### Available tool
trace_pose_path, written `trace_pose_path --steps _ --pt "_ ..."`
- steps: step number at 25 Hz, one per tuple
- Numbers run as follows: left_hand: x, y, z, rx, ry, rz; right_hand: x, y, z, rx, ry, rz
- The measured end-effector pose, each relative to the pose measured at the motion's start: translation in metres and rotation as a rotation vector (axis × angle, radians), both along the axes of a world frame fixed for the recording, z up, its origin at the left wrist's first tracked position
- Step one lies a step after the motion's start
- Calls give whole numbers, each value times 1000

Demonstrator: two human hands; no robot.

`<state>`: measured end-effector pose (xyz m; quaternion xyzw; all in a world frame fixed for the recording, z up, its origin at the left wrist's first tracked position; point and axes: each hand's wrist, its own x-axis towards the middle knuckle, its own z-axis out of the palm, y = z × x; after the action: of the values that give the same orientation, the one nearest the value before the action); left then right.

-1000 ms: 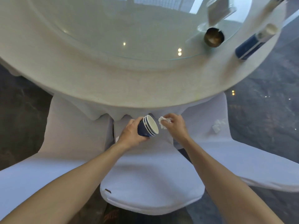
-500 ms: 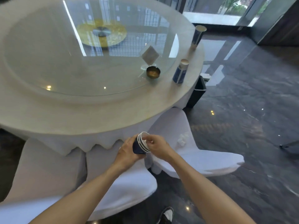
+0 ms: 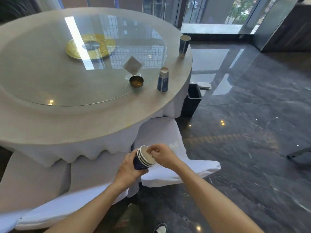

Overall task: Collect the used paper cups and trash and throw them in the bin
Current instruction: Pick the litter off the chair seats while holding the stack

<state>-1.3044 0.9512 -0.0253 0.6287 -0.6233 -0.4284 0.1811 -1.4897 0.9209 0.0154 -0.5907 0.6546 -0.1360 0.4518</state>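
The left hand (image 3: 128,167) wraps the dark blue wall of a nested stack of paper cups (image 3: 143,158), held tilted with its mouth toward the right hand (image 3: 162,155), just in front of the round table (image 3: 94,125) and above the white-covered chairs. The right hand is bunched into a fist at the stack's rim, fingertips dipping into the mouth; whether it pinches anything I cannot tell (nothing white shows between the fingers).

Paper cups like these are probably very light and thin-walled, so they would dent under a hard squeeze, and the stack is stiffer than a single cup. My judgement is that the mid-wall hold is sound, since the rolled rims give the stack its strength; any soft scrap pushed inside should sit loosely and could fall out if the mouth tips down.

Two more blue cups stand on the table's far right rim: one (image 3: 162,80) just beside a small brass bowl (image 3: 136,81), another (image 3: 184,45) farther round the edge. Both look tall and easily toppled, so a grasp around the middle seems better than a push from the side. A crumpled white scrap (image 3: 174,144) lies on the chair seat just right of the table's skirt.

The dark bin (image 3: 192,100) stands on the floor against the table's right side, below the nearer cup. The polished floor right of the table is open, so walking round looks unobstructed, though the chairs crowd the table's near edge.
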Motion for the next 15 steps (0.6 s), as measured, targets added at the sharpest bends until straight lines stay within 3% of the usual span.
trace_pose_path --steps 8,15 --pt "-40 -64 -33 24 24 2 -60 -51 -39 42 54 -166" --pt "-69 -110 -79 105 -25 24 -125 -89 -113 280 324 -57"
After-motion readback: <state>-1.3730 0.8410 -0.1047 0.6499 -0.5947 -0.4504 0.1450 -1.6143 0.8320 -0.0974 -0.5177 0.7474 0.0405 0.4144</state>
